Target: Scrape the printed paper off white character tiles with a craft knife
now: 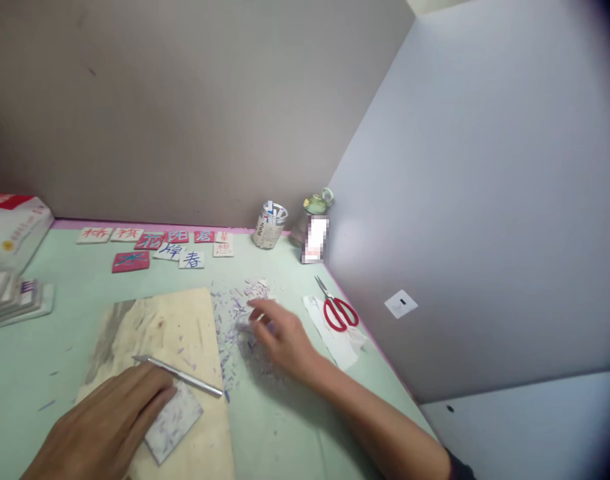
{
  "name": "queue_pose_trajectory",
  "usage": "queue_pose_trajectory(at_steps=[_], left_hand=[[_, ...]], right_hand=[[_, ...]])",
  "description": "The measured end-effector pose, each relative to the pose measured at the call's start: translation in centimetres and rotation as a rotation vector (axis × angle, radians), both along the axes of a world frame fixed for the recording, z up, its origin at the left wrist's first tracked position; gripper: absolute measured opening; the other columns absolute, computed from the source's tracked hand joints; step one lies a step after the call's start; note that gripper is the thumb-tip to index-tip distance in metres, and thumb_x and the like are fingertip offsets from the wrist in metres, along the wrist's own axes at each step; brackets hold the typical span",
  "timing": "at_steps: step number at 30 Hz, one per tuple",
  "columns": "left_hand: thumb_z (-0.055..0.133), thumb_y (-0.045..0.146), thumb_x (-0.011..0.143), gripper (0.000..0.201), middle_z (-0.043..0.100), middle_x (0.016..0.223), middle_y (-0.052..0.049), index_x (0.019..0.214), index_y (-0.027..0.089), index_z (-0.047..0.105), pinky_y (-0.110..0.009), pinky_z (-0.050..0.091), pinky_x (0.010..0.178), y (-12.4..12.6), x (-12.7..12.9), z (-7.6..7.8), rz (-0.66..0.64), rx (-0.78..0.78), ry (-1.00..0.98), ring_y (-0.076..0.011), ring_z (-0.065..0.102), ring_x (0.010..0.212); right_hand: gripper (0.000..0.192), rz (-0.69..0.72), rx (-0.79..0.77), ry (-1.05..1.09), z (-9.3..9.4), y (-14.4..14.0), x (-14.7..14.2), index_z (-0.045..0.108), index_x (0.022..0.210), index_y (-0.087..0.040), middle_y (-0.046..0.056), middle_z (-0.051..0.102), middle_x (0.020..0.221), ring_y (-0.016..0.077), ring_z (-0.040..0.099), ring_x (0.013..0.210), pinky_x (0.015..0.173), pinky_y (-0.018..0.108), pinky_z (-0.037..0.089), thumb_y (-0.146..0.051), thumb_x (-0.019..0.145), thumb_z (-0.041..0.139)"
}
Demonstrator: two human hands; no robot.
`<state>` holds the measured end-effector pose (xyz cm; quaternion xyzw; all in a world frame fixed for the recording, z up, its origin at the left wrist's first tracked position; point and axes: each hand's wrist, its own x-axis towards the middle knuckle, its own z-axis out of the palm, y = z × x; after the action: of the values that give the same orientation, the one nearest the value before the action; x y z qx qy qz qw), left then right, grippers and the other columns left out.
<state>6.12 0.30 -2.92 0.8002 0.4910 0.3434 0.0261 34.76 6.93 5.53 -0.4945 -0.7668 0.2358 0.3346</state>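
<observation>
The left hand (105, 427) lies flat, fingers spread loosely, pressing on a small pale slab (177, 417) marked with purple, which sits on a wooden board (159, 320) at the near edge of the counter (59, 333); the hand grips nothing. A slim metal craft knife (179, 375) lies on the board just beyond that hand's fingertips, across the far corner of the slab, blade end pointing left. The right hand (279, 337) reaches across to a scatter of white and purple shavings (235, 313) lying beside the board's right edge; its fingers are narrowed, apparently pinching a small pale scrap (245, 327), though blur prevents confirming this. Red-handled scissors (337, 310) rest on a sheet of white paper (335, 333) right of the shavings, near the side wall. Along the back of the counter stands a row of small tiles with red and blue characters (159, 243), some red-faced, some white. A glass jar holding sticks (269, 225) and a green-lidded container (317, 207) occupy the far corner. A white box (15, 227) and a stack of flat pieces (15, 297) sit at the left edge.
</observation>
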Motion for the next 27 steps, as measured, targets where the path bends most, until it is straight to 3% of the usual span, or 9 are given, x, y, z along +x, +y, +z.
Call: queue_pose_trajectory(at_steps=[5, 8, 12, 18, 27], left_hand=[[0.036, 0.038, 0.102, 0.029, 0.073, 0.1, -0.001, 0.102, 0.028, 0.063, -0.031, 0.05, 0.08, 0.1, 0.6, 1.0, -0.028, 0.08, 0.134, -0.0209, 0.07, 0.092], [0.036, 0.038, 0.103, 0.028, 0.067, 0.089, -0.001, 0.095, 0.026, 0.06, -0.034, 0.046, 0.076, 0.1, 1.0, 1.7, -0.025, -0.038, 0.115, -0.0205, 0.066, 0.083], [0.036, 0.038, 0.103, 0.029, 0.058, 0.081, 0.001, 0.088, 0.024, 0.055, -0.035, 0.041, 0.075, -0.1, 1.1, 1.9, -0.033, -0.195, 0.12, -0.0198, 0.06, 0.078], [0.033, 0.037, 0.104, 0.03, 0.053, 0.079, 0.001, 0.083, 0.023, 0.051, -0.036, 0.038, 0.074, -0.2, 1.1, 1.8, -0.033, -0.233, 0.101, -0.0193, 0.055, 0.075], [0.034, 0.039, 0.104, 0.031, 0.055, 0.08, 0.001, 0.084, 0.024, 0.053, -0.035, 0.04, 0.072, -0.6, 1.5, 2.7, -0.045, -0.272, 0.028, -0.0193, 0.057, 0.076]], right_hand=[[0.034, 0.205, 0.035, -0.387, -0.4, -5.0, -3.2, 0.054, 0.126, -0.022, 0.008, 0.064, 0.106, 0.0227, 0.059, 0.093, 0.077, 0.034, 0.048, -0.031, 0.094, 0.058], [0.024, 0.207, 0.074, -0.502, -0.7, -5.7, -4.1, 0.057, 0.113, -0.022, 0.006, 0.061, 0.097, 0.0219, 0.056, 0.083, 0.066, 0.032, 0.044, -0.036, 0.093, 0.06], [0.007, 0.187, 0.149, -0.588, -1.1, -5.7, -4.8, 0.058, 0.097, -0.024, 0.003, 0.058, 0.086, 0.0186, 0.051, 0.07, 0.055, 0.03, 0.032, -0.028, 0.096, 0.053], [0.012, 0.185, 0.136, -0.558, -1.7, -5.7, -4.8, 0.061, 0.099, -0.024, 0.002, 0.058, 0.084, 0.0155, 0.048, 0.062, 0.051, 0.029, 0.022, -0.024, 0.096, 0.049], [0.008, 0.175, -0.038, -0.296, -1.0, -5.7, -4.3, 0.058, 0.099, -0.023, 0.0, 0.057, 0.089, 0.0141, 0.055, 0.074, 0.064, 0.026, 0.038, -0.019, 0.093, 0.054]])
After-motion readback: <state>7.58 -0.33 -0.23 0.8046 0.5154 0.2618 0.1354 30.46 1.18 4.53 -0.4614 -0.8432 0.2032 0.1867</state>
